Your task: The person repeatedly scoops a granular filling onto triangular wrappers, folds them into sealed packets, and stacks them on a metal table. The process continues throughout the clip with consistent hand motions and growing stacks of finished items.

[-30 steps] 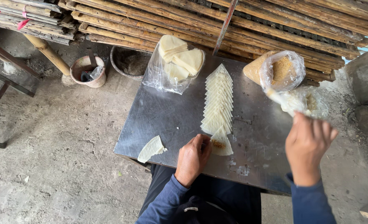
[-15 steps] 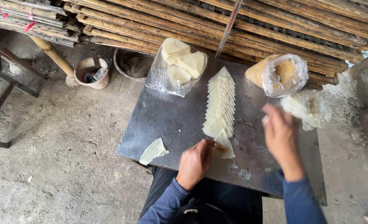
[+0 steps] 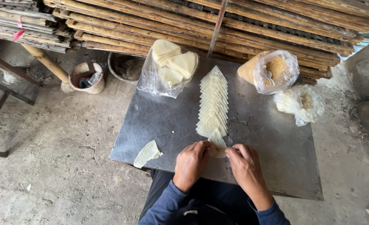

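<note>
Hands (image 3: 190, 160) (image 3: 245, 166) pinching wrapper (image 3: 217, 141), filling mostly hidden, metal table (image 3: 159, 121)

Single head-worn view, steeply downward and fairly near, over a metal table (image 3: 159, 121) before stacked bamboo poles (image 3: 234, 21).

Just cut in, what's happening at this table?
A person seated at a metal table has both hands on one pale wrapper at the near end of a fanned row of wrappers. The left hand and right hand pinch it from either side. A bag of crumbly filling stands open at the far edge.
</note>
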